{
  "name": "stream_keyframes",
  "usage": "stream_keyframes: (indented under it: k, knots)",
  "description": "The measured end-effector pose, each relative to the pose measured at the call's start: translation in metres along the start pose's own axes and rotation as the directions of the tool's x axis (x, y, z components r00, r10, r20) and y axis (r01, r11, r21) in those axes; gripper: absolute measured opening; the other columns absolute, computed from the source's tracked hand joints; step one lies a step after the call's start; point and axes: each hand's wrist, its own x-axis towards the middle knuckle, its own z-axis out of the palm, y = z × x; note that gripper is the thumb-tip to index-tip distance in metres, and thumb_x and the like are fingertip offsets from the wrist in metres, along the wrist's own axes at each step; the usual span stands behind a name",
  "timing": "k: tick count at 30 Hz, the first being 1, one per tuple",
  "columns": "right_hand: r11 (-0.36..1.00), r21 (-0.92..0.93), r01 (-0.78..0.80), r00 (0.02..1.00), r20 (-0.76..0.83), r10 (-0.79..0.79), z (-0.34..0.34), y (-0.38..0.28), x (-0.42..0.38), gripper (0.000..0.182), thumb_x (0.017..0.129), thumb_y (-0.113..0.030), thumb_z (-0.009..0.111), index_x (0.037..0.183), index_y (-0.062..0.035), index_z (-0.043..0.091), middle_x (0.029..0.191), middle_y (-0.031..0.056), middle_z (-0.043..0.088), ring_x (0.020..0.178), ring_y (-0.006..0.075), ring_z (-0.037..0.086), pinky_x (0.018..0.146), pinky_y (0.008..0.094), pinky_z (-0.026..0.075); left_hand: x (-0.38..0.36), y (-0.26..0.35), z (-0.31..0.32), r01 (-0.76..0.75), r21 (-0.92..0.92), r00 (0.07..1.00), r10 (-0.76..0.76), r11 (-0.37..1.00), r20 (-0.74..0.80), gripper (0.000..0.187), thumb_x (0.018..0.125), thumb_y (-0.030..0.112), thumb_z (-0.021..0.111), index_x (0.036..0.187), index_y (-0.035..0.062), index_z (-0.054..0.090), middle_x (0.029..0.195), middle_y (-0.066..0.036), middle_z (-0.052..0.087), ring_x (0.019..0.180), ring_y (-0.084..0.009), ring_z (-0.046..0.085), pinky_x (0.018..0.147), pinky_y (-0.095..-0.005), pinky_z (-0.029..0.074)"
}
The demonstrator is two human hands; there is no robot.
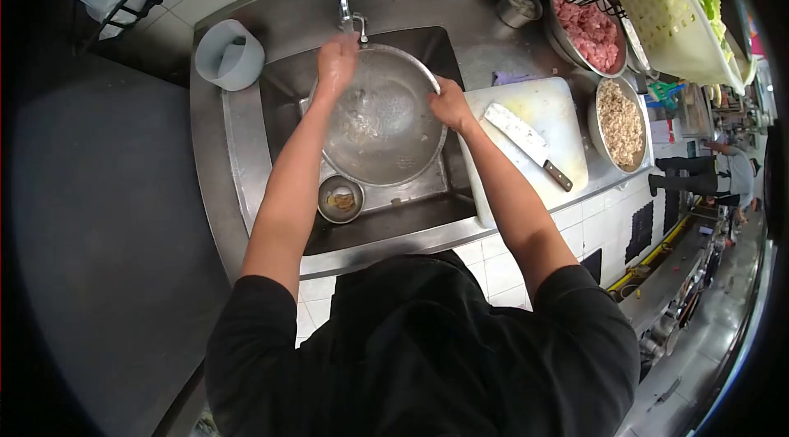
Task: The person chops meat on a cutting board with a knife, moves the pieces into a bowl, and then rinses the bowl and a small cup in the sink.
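Rinsing steel bowl (382,121) in sink (283,100), under tap (343,3).
Left hand (337,62) on far rim, grip unclear; right hand (450,104) clamped on right rim. Probably mid-rinse; next likely tilting water out, steady two-handed hold needed. Cleaver (526,144) on board (551,108), right.

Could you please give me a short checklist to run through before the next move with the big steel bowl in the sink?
1. Right hand has a grip on the rim of the steel bowl: ok.
2. Left hand is at the bowl's far rim under the tap: ok.
3. Water running: cannot tell.
4. Small bowl sits in the sink close to the big bowl's near edge: not ok, it may get knocked.
5. Cleaver lies flat on the cutting board, apart from the right arm: ok.
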Motion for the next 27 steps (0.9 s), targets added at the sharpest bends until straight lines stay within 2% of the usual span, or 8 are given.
stream_keyframes:
  k: [2, 4, 5, 7, 12, 14, 17, 27]
  knots:
    - [0.999, 0.000, -0.045, 0.998, -0.041, 0.045, 0.003, -0.011, -0.005, 0.044, 0.088, 0.001, 0.054, 0.130, -0.0020, 0.070, 0.109, 0.0185, 0.078, 0.102, 0.0252, 0.073, 0.094, 0.0373, 0.053, -0.018, -0.007, -0.007, -0.153, 0.264, 0.987, 0.160, 0.952, -0.003, 0.027, 0.103, 0.026, 0.067, 0.121, 0.0078, 0.073, 0.077, -0.007, 0.073, 0.066, -0.0336, 0.067, 0.074, -0.0441, 0.056]
    - [0.997, 0.037, -0.071, 0.997, -0.024, 0.072, 0.006, -0.008, -0.006, 0.045, 0.087, -0.004, 0.055, 0.130, -0.0044, 0.070, 0.113, 0.0224, 0.076, 0.110, 0.0334, 0.071, 0.098, 0.0410, 0.052, -0.044, -0.002, -0.017, -0.116, 0.606, 0.954, -0.080, 0.787, 0.287, 0.032, 0.103, 0.029, 0.063, 0.128, 0.0096, 0.071, 0.094, -0.014, 0.074, 0.088, -0.0419, 0.069, 0.088, -0.0488, 0.055]
    - [0.993, 0.068, -0.093, 0.996, -0.007, 0.094, 0.007, -0.006, -0.006, 0.047, 0.086, -0.008, 0.056, 0.131, -0.0068, 0.070, 0.117, 0.0262, 0.074, 0.117, 0.0415, 0.069, 0.102, 0.0447, 0.051, -0.050, -0.034, -0.016, -0.118, 0.607, 0.954, -0.081, 0.786, 0.290, 0.032, 0.103, 0.029, 0.063, 0.128, 0.0096, 0.071, 0.094, -0.014, 0.074, 0.088, -0.0419, 0.069, 0.088, -0.0488, 0.055]
    - [0.996, 0.057, -0.074, 0.997, -0.024, 0.076, 0.005, -0.012, -0.010, 0.047, 0.086, -0.008, 0.056, 0.131, -0.0072, 0.070, 0.117, 0.0263, 0.074, 0.117, 0.0416, 0.070, 0.102, 0.0446, 0.051, -0.059, -0.129, -0.012, -0.554, 0.520, 0.794, 0.224, 0.650, 0.565, 0.032, 0.101, 0.028, 0.063, 0.126, 0.0110, 0.072, 0.120, -0.018, 0.069, 0.116, -0.0412, 0.063, 0.101, -0.0482, 0.050]
    - [0.997, 0.056, -0.053, 0.996, -0.063, 0.056, 0.000, -0.028, -0.020, 0.050, 0.086, -0.008, 0.057, 0.135, -0.0079, 0.069, 0.117, 0.0269, 0.074, 0.116, 0.0413, 0.070, 0.102, 0.0441, 0.051, -0.116, -0.135, 0.009, -0.433, 0.366, 0.743, 0.096, 0.824, 0.662, 0.029, 0.098, 0.024, 0.067, 0.124, 0.0121, 0.073, 0.132, -0.016, 0.061, 0.127, -0.0394, 0.054, 0.106, -0.0480, 0.047]
    - [1.000, 0.011, -0.029, 0.995, -0.097, 0.030, -0.001, -0.028, -0.022, 0.044, 0.091, -0.002, 0.054, 0.132, -0.0033, 0.069, 0.110, 0.0205, 0.078, 0.102, 0.0262, 0.073, 0.094, 0.0375, 0.054, -0.137, -0.123, 0.016, -0.449, 0.346, 0.745, 0.130, 0.824, 0.654, 0.025, 0.099, 0.024, 0.066, 0.120, 0.0125, 0.074, 0.126, -0.014, 0.063, 0.121, -0.0386, 0.056, 0.104, -0.0478, 0.048]
    - [0.999, 0.032, -0.026, 0.994, -0.101, 0.029, -0.007, -0.033, -0.028, 0.052, 0.086, -0.007, 0.055, 0.137, -0.0089, 0.068, 0.116, 0.0274, 0.074, 0.116, 0.0414, 0.070, 0.102, 0.0449, 0.051, -0.144, -0.118, 0.017, -0.492, 0.304, 0.708, 0.173, 0.816, 0.685, 0.020, 0.097, 0.020, 0.065, 0.113, 0.0112, 0.074, 0.121, -0.013, 0.064, 0.117, -0.0387, 0.058, 0.101, -0.0478, 0.049]
    - [0.993, 0.068, -0.097, 0.968, -0.225, 0.110, -0.039, -0.034, -0.075, 0.044, 0.085, -0.004, 0.054, 0.125, -0.0001, 0.072, 0.109, 0.0265, 0.076, 0.105, 0.0379, 0.074, 0.097, 0.0426, 0.054, -0.164, -0.050, -0.015, -0.578, 0.212, 0.472, 0.111, 0.788, 0.874, 0.015, 0.091, 0.011, 0.061, 0.098, 0.0047, 0.072, 0.105, -0.016, 0.068, 0.106, -0.0392, 0.063, 0.093, -0.0484, 0.051]
